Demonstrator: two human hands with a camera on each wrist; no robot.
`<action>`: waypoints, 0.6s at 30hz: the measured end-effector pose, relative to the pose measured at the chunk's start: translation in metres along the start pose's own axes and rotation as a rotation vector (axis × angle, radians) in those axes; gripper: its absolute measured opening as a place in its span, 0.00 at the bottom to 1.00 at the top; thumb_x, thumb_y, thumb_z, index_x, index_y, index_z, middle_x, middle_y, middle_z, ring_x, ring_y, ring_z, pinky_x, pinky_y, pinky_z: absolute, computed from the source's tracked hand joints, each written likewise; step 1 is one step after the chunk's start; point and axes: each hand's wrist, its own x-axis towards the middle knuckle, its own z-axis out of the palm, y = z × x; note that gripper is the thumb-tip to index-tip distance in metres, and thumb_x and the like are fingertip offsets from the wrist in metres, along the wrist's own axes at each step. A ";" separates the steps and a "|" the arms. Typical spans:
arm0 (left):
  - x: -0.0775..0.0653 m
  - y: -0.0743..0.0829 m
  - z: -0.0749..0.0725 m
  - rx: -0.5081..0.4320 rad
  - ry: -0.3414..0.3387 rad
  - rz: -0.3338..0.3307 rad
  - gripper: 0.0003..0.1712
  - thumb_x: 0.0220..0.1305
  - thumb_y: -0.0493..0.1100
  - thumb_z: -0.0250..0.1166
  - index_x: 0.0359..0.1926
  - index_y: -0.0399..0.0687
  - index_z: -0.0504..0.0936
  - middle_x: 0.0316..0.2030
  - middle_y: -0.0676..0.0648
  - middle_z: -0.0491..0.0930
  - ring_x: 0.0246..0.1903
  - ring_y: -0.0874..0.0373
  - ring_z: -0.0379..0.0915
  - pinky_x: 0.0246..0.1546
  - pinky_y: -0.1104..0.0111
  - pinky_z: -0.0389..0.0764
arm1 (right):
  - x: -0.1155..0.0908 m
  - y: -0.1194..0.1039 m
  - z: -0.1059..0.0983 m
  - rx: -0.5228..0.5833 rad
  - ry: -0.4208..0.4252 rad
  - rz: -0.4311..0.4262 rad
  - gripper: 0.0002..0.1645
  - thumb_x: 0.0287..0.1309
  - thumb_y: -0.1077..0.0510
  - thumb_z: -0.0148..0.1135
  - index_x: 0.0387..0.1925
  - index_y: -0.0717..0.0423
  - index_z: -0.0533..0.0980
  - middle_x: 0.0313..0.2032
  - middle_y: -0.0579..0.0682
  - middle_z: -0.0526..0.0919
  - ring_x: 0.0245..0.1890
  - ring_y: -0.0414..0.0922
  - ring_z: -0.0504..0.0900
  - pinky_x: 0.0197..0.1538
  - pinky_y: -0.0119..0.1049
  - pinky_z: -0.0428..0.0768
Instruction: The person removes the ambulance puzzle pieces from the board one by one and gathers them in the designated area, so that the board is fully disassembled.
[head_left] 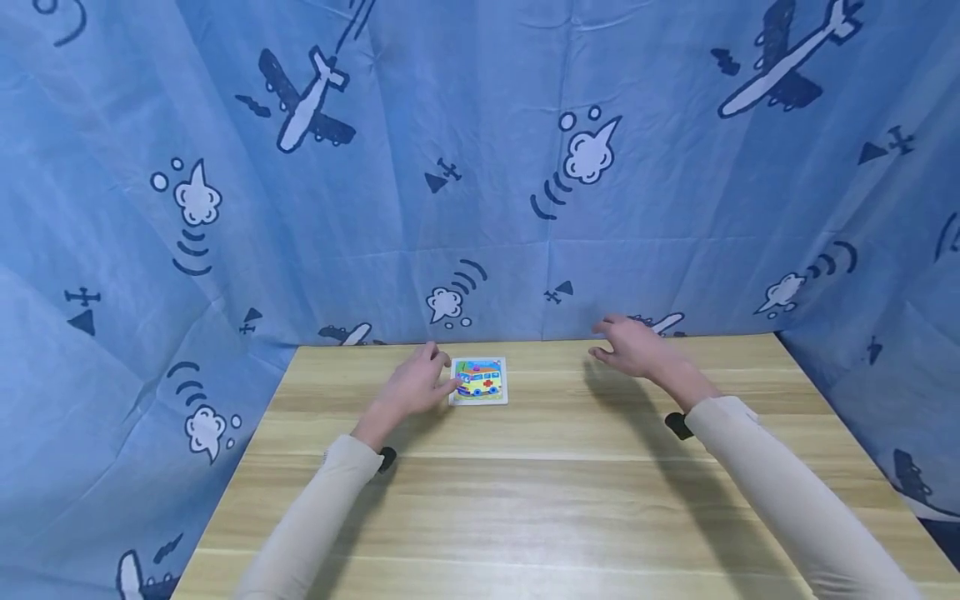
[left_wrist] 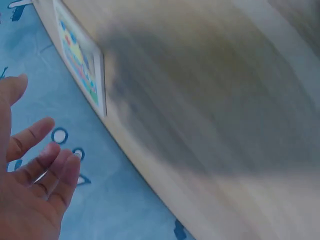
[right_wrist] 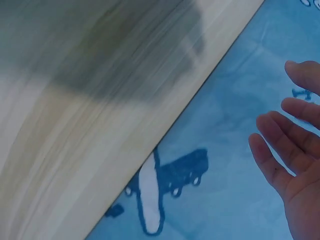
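A square picture puzzle (head_left: 480, 382) in a white frame, showing a yellow ambulance with a red cross, lies near the far edge of the table. Just left of it is my left hand (head_left: 417, 380), its thumb overlapping the picture's left side in the head view. In the left wrist view the fingers (left_wrist: 31, 135) are spread and loosely bent, apart from the puzzle (left_wrist: 80, 57). My right hand (head_left: 633, 346) hovers over the table's far side, well right of the puzzle. Its fingers (right_wrist: 280, 130) are relaxed, with nothing held between them.
The wood-grain table (head_left: 525, 500) ends at a blue curtain (head_left: 487, 208) printed with airplanes and clouds, which hangs behind and along both sides. Dark bands show at both wrists by the light sleeves (head_left: 787, 492). Both arms cast shadows on the tabletop.
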 end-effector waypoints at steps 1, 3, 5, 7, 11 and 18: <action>0.001 0.002 0.002 -0.002 -0.011 0.001 0.30 0.74 0.60 0.65 0.59 0.38 0.82 0.54 0.42 0.76 0.54 0.49 0.74 0.59 0.56 0.83 | 0.002 -0.003 0.002 0.003 0.003 -0.011 0.26 0.71 0.52 0.66 0.58 0.70 0.80 0.54 0.68 0.85 0.51 0.63 0.86 0.56 0.59 0.85; 0.003 0.005 0.007 0.001 -0.031 0.007 0.32 0.75 0.60 0.64 0.61 0.36 0.81 0.57 0.41 0.77 0.58 0.47 0.75 0.64 0.55 0.82 | 0.006 -0.008 0.004 0.017 0.008 -0.019 0.25 0.71 0.53 0.67 0.57 0.70 0.81 0.53 0.66 0.86 0.50 0.62 0.87 0.55 0.58 0.86; 0.006 0.009 0.012 0.009 -0.042 0.024 0.34 0.75 0.61 0.63 0.63 0.34 0.80 0.59 0.39 0.78 0.60 0.45 0.77 0.67 0.54 0.80 | 0.009 -0.011 0.006 0.039 0.015 -0.022 0.23 0.70 0.54 0.67 0.55 0.69 0.82 0.51 0.66 0.87 0.49 0.62 0.88 0.54 0.57 0.86; 0.008 0.012 0.016 0.014 -0.049 0.035 0.37 0.75 0.61 0.62 0.65 0.33 0.78 0.63 0.37 0.78 0.64 0.43 0.76 0.70 0.53 0.78 | 0.014 -0.016 0.008 0.057 0.024 -0.038 0.21 0.69 0.55 0.67 0.53 0.69 0.82 0.49 0.65 0.88 0.48 0.61 0.88 0.53 0.57 0.87; 0.009 0.016 0.026 0.027 -0.076 0.047 0.43 0.75 0.63 0.60 0.75 0.34 0.69 0.73 0.35 0.71 0.74 0.41 0.69 0.78 0.53 0.70 | 0.022 -0.027 0.012 0.099 0.018 -0.066 0.19 0.69 0.56 0.67 0.53 0.68 0.83 0.49 0.66 0.89 0.47 0.60 0.89 0.53 0.56 0.87; 0.006 0.021 0.041 0.025 -0.160 0.060 0.52 0.77 0.70 0.52 0.83 0.37 0.52 0.83 0.36 0.53 0.84 0.41 0.48 0.85 0.53 0.53 | 0.038 -0.049 0.027 0.130 -0.017 -0.095 0.20 0.69 0.56 0.67 0.54 0.68 0.84 0.51 0.65 0.90 0.49 0.59 0.90 0.55 0.54 0.87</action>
